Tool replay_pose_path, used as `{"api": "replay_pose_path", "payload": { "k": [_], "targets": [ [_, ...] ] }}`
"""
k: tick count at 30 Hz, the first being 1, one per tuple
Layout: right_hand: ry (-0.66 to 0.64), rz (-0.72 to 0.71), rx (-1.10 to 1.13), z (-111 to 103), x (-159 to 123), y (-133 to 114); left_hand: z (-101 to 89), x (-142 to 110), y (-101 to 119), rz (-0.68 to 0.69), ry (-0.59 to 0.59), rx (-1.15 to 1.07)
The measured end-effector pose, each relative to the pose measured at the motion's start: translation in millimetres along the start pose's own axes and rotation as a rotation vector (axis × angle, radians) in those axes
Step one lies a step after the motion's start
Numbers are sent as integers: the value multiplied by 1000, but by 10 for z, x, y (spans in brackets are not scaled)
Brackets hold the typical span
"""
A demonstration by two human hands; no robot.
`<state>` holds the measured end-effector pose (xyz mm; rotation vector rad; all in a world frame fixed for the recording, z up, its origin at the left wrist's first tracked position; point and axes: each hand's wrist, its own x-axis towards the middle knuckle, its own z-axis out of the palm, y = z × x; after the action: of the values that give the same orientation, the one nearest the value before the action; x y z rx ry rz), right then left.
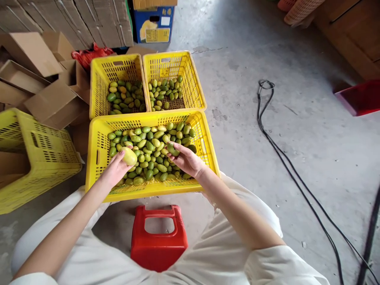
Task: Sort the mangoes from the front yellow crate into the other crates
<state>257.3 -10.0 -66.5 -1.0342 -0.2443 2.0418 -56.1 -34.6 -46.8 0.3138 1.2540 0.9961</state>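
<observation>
Brown cardboard boxes crowd the far left; two yellow slotted plastic crates stand just beyond the near yellow plastic crate. Over it, the left hand grips a pale yellow-green oval fruit, the right hand pinches a dark green oval fruit (partly finger-covered), both long axes slanting far-left to near-right.

"Where's everything from here?"
"The near crate, with fruit in it, sits at the person's legs, left hand over its left part, right hand over its right."
"Behind that?"
"A rear left crate and a rear right crate, side by side, fruit in both."
"Off left?"
"A side crate, cartons behind it."
"And right?"
"A cable on the floor. The stool stands between the legs."
</observation>
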Motion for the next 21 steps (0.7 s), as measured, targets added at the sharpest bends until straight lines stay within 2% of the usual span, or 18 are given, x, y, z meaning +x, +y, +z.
{"api": "replay_pose_path", "payload": {
  "k": [6, 9, 12, 15, 21],
  "targets": [
    [-36, -38, -67, 76, -31, 4, 332, -119, 175, -190, 27, -112],
    [-69, -41, -72, 111, -34, -17, 508, -176, 284, -225, 44, -123],
    [-83, -46, -55, 133, -35, -32, 606, -204, 346, -220, 56, -132],
    [-73, -103, -70, 128, -31, -16, 579, -164, 325, -155, 38, -159],
    [-9, -185, -81, 104, 1, 46, 306, 11, 146, -10, -68, -118]
  ]
}}
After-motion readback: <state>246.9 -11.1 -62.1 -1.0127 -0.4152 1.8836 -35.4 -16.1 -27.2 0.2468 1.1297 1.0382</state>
